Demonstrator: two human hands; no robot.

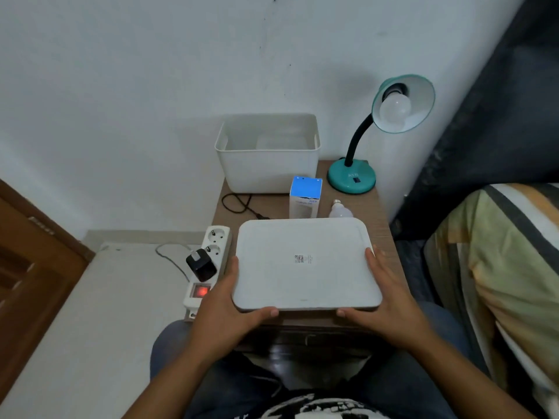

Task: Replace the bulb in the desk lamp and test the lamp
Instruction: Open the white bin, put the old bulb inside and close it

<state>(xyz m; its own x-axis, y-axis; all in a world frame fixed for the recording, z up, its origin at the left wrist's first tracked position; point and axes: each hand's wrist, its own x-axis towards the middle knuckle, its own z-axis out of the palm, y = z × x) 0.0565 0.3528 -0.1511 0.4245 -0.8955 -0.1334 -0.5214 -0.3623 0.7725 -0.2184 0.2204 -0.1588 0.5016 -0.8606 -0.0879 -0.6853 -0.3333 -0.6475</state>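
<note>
I have both hands, left hand (230,300) and right hand (382,294), clamped on the white lid (305,264) over the bench (382,213), and I should keep it level, clear of the loose bulb (340,210) and desk lamp (363,158).

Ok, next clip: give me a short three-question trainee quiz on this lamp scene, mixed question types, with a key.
1. True or false: the desk lamp has a bulb in its socket.
2. What do the left hand and right hand hold? A) white lid B) bulb box C) power strip
3. Fill in: the loose bulb lies on the table between the lid and the lamp's ____.

Key: 1 true; 2 A; 3 base.
</note>
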